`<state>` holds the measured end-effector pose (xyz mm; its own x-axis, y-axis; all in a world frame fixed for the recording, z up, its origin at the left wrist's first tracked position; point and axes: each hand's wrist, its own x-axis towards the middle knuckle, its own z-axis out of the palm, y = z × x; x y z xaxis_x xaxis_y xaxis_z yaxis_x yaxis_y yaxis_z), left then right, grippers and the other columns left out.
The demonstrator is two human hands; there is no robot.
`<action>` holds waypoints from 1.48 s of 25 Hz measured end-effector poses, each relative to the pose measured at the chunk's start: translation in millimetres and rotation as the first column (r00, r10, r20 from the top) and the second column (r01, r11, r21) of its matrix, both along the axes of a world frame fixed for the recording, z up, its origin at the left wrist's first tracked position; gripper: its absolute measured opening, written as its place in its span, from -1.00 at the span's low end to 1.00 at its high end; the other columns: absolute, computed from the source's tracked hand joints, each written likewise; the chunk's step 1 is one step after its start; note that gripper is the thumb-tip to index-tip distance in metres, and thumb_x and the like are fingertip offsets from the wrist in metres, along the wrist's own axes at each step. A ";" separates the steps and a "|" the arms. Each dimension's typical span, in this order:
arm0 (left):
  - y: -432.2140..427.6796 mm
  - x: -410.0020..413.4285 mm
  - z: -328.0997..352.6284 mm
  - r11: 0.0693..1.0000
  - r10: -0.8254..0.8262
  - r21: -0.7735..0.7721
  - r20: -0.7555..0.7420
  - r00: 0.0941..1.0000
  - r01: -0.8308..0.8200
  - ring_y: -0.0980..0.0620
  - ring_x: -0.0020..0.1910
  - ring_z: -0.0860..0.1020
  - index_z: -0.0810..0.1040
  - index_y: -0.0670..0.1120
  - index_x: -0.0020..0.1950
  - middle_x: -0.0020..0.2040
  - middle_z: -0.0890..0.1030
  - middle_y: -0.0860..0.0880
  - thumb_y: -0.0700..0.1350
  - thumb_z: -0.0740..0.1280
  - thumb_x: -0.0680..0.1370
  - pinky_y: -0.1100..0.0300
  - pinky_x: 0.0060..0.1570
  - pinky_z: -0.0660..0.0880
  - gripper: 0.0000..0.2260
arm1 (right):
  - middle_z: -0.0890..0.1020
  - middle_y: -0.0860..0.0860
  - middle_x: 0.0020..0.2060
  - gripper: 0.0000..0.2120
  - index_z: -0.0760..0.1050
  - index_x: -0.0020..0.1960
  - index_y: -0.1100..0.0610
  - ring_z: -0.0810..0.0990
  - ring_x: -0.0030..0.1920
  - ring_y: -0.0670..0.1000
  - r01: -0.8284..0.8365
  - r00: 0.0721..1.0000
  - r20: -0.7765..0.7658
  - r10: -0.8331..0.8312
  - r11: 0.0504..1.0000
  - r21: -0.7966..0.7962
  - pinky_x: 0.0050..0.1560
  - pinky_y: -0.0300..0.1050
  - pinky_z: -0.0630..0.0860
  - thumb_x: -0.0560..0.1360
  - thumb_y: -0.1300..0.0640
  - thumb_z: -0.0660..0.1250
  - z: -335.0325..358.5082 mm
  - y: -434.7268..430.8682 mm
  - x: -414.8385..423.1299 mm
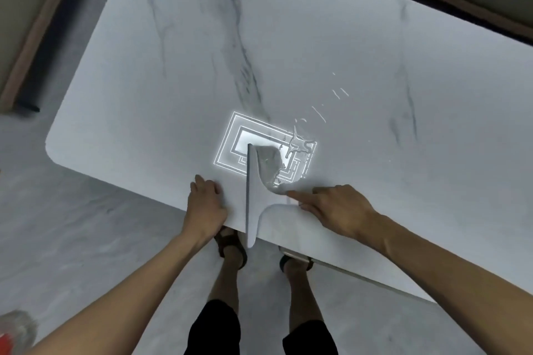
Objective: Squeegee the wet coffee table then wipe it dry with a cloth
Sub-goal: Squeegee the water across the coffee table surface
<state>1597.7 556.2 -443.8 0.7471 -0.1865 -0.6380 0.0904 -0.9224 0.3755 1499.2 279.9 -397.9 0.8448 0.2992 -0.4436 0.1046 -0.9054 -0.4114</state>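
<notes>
Standing at the near edge of the white marble-look surface (346,37), a person works a pale squeegee (253,196) on the wet patch. The right grip (337,213) holds the squeegee's handle, index finger stretched forward along it and the other fingers curled beneath. The squeegee's long blade (248,181) lies on the surface, running away from the person, with its near end overhanging the surface's edge. Just right of the blade's far end sits a small puddle (300,147), and thin streaks of water (320,114) trail beyond it. A bright reflection of a rectangular ceiling light (230,147) shines on the surface around the blade's far end. The left grip (206,204) holds nothing; it rests near the edge, just left of the blade, fingers lightly bent on the top. Below are dark sandals (230,242), black shorts (216,326) and a grey floor (86,239). A dark roll (57,37) lies on the floor along the surface's left end.
</notes>
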 end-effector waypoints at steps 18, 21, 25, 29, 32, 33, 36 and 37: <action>-32.4 -30.8 23.5 0.995 0.095 0.026 -0.039 0.995 -0.094 -0.15 -0.07 0.45 0.31 -0.14 0.00 -0.02 0.41 -0.11 -0.41 0.14 0.41 0.20 -0.34 0.24 -0.75 | 0.58 0.01 -0.04 -0.60 0.14 0.49 -0.29 0.60 -0.09 0.14 -0.330 0.944 -0.051 0.327 0.942 -0.056 -0.24 -0.08 0.36 0.66 -0.10 -0.02 -6.5 -11.5 -24.0; -55.5 -54.4 21.4 0.999 0.001 -0.044 -0.068 0.998 -0.004 -0.12 -0.02 0.43 0.28 -0.08 -0.07 0.02 0.36 -0.09 -0.42 0.17 0.33 0.18 -0.22 0.28 -0.70 | 0.58 -0.07 -0.05 -0.61 0.13 0.46 -0.36 0.61 -0.08 0.08 -0.196 0.979 -0.066 0.191 0.978 -0.079 -0.16 -0.06 0.46 0.64 -0.15 -0.06 7.4 -73.1 -47.8; -81.5 -67.7 12.7 0.996 -0.093 0.001 -0.183 0.979 0.095 -0.31 0.43 0.19 0.31 -0.21 0.19 0.45 0.16 -0.30 -0.37 0.15 0.41 -0.05 0.26 0.35 -0.65 | 0.56 -0.13 -0.09 -0.60 0.10 0.45 -0.40 0.61 -0.12 0.02 -0.101 0.989 -0.123 0.079 0.978 -0.184 -0.19 -0.10 0.46 0.62 -0.18 -0.11 28.1 -139.9 -74.5; -89.8 -59.8 13.6 0.989 -0.106 0.067 -0.282 0.954 0.130 -0.35 0.53 -0.05 0.24 -0.26 0.36 0.54 -0.08 -0.35 -0.34 0.10 0.47 -0.13 0.43 0.20 -0.56 | 0.52 -0.18 -0.15 -0.59 0.08 0.43 -0.43 0.60 -0.14 0.00 -0.070 0.991 -0.127 0.033 0.953 -0.296 -0.26 -0.16 0.39 0.60 -0.22 -0.16 51.3 -177.7 -82.4; -88.3 -56.4 15.3 0.986 -0.129 0.065 -0.297 0.946 0.154 -0.37 0.49 0.08 0.23 -0.25 0.37 0.55 -0.05 -0.32 -0.29 0.14 0.49 -0.14 0.39 0.26 -0.57 | 0.55 -0.17 -0.11 -0.57 0.07 0.44 -0.42 0.61 -0.13 0.02 -0.146 0.987 -0.107 0.121 0.952 -0.270 -0.26 -0.14 0.38 0.59 -0.24 -0.19 57.4 -166.5 -80.1; -87.8 -56.4 15.9 0.985 -0.134 0.068 -0.302 0.944 0.161 -0.36 0.50 0.08 0.23 -0.25 0.37 0.55 -0.07 -0.31 -0.29 0.15 0.49 -0.14 0.40 0.25 -0.57 | 0.56 -0.14 -0.08 -0.58 0.08 0.45 -0.40 0.62 -0.11 0.05 -0.197 0.978 -0.105 0.178 0.955 -0.220 -0.26 -0.14 0.35 0.60 -0.23 -0.17 53.6 -152.1 -77.6; -89.3 -55.3 15.9 0.981 -0.152 0.068 -0.322 0.934 0.183 -0.37 0.52 0.00 0.23 -0.27 0.36 0.55 -0.10 -0.34 -0.30 0.14 0.49 -0.14 0.42 0.21 -0.57 | 0.58 -0.04 -0.06 -0.61 0.14 0.46 -0.33 0.60 -0.11 0.12 -0.402 0.911 -0.143 0.387 0.911 -0.095 -0.28 -0.13 0.26 0.65 -0.12 -0.01 28.4 -94.6 -69.2; -90.8 -54.7 15.4 0.977 -0.166 0.072 -0.326 0.931 0.200 -0.38 0.51 -0.02 0.22 -0.28 0.37 0.54 -0.09 -0.36 -0.30 0.13 0.49 -0.15 0.42 0.20 -0.57 | 0.57 -0.02 -0.07 -0.60 0.15 0.47 -0.31 0.59 -0.12 0.13 -0.455 0.885 -0.154 0.439 0.886 -0.085 -0.29 -0.12 0.24 0.65 -0.07 0.04 19.8 -80.2 -67.2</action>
<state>1543.0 465.4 -428.3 0.4624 -0.2221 -0.8584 0.0152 -0.9660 0.2581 1432.0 199.7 -378.1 0.5676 0.5717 -0.5925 0.4636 -0.8166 -0.3439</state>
